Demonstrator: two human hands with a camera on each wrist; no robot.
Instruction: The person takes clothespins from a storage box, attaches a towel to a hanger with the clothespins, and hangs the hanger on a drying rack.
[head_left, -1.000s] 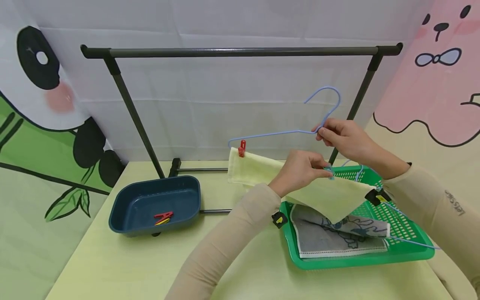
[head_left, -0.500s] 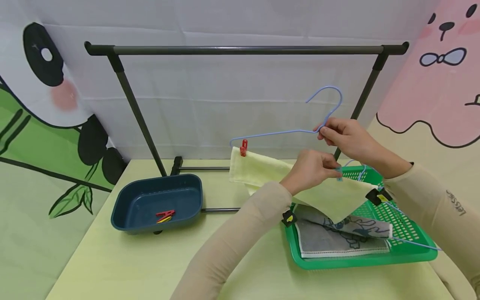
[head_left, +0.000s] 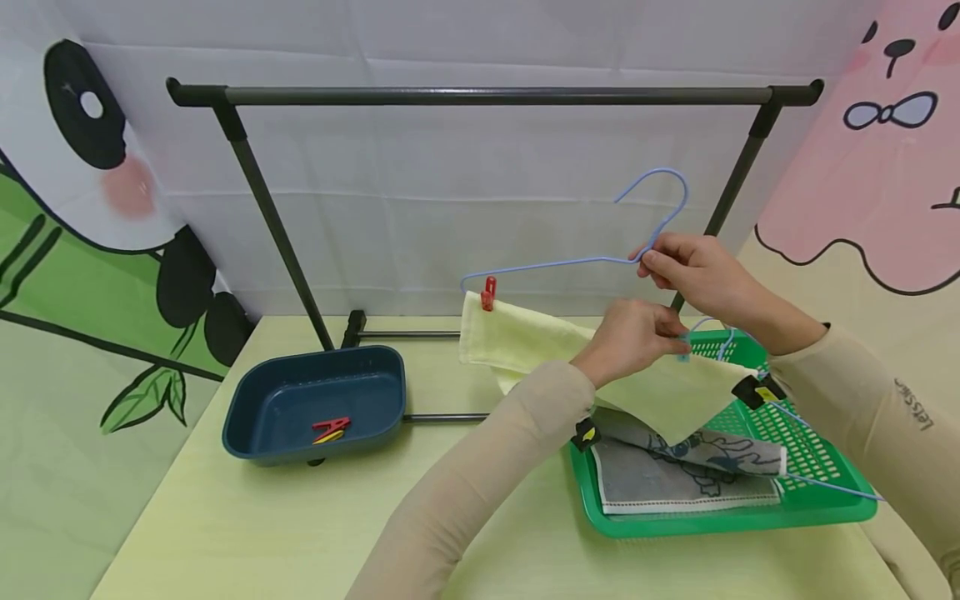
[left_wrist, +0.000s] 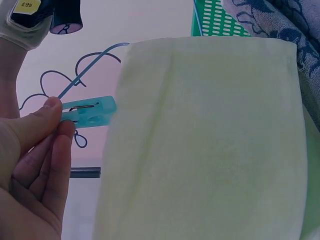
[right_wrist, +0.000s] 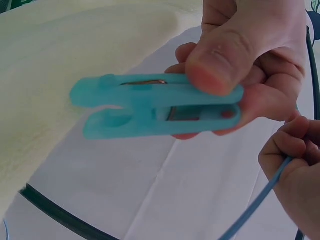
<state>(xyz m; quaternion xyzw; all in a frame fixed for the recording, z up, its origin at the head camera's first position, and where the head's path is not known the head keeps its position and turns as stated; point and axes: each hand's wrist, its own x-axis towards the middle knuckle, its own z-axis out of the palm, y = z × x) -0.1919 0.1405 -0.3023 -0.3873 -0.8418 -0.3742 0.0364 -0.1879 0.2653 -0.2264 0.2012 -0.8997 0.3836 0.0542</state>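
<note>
In the head view my right hand pinches a blue wire clothes hanger by the base of its hook. A pale yellow towel hangs along the hanger, and a red clothespin grips it at the left end. My left hand pinches a teal clothespin by its handles at the towel's upper edge, right of the middle. Up close in the right wrist view, the teal clothespin points its tips at the towel. The left wrist view shows its tips right at the towel's border.
A green basket at the right holds a grey patterned towel and more blue hangers. To the left, a dark blue tub contains red and yellow clothespins. Behind stands a dark metal drying rack.
The left hand has shifted slightly right along the towel's edge with the teal clothespin. The right hand keeps its grip on the hanger; the view has shifted a little.
</note>
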